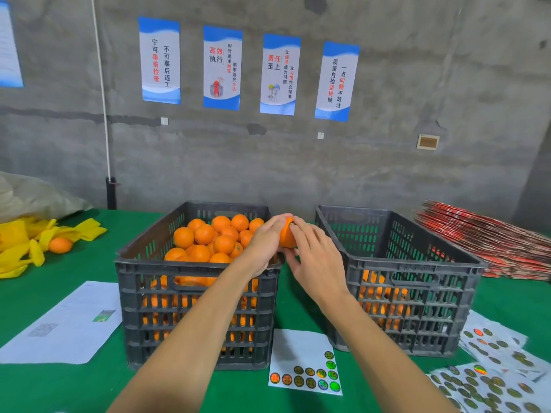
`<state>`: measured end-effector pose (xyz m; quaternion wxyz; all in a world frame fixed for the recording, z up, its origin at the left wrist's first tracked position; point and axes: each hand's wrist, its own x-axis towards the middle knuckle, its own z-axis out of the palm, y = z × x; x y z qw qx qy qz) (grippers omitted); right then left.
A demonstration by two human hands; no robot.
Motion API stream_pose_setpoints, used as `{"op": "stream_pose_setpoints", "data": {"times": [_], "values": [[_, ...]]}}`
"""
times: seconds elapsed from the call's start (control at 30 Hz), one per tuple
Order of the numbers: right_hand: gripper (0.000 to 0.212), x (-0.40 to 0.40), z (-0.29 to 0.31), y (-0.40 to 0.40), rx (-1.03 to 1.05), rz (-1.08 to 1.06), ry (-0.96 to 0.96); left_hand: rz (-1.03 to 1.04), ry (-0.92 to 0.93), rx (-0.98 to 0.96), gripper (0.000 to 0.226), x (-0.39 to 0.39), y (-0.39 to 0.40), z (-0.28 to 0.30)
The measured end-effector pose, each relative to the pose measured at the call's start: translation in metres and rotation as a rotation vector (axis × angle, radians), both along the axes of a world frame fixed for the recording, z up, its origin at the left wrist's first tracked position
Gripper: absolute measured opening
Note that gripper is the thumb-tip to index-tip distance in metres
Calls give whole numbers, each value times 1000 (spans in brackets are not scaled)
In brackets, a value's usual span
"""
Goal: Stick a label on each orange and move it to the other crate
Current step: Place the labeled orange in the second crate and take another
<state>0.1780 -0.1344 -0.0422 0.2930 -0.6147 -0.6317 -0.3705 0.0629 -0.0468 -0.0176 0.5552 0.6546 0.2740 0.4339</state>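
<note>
My left hand (264, 242) grips an orange (286, 238) in the air between the two black crates. My right hand (316, 257) reaches across it, and a straight fingertip presses a small round label (291, 224) onto the top of the fruit. The left crate (149, 272) is heaped with several oranges (208, 239). The right crate (417, 281) holds several oranges low down, seen through its slatted wall. A sticker sheet (301, 350) with several shiny round labels lies on the green table (59, 386) in front of the crates.
More sticker sheets (492, 371) spread at the right front. A printed paper (65, 323) lies at the left. Yellow foam nets (26, 245) and a loose orange (60, 245) sit far left. Flattened red cartons (492, 242) are stacked at the right.
</note>
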Motion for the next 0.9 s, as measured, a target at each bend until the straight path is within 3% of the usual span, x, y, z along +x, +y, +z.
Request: {"op": "stream_pose_setpoints", "data": {"times": [0.1,0.27,0.33,0.4,0.47,0.6,0.7,0.8,0.9], "values": [[61,5,4,3,-101,0,40,3,46,-6,41,2,3,0],[55,29,22,1,-193,111,328,-79,29,-141,44,-1,7,5],[56,51,29,-4,-170,44,321,8,-41,-95,38,-8,13,9],[58,76,33,-11,-149,-53,329,222,-54,-24,31,-18,26,10],[58,101,31,-18,-167,-140,360,367,105,63,30,-25,45,6],[50,132,11,-25,-219,-222,521,398,568,190,36,-33,81,-11],[41,135,-4,-20,-164,-240,637,254,833,156,44,-31,91,-18],[37,129,-4,-13,-149,-211,647,73,1215,174,69,-25,95,-18],[36,120,-3,-7,-148,-175,631,26,1433,176,82,-19,100,-19]]}}
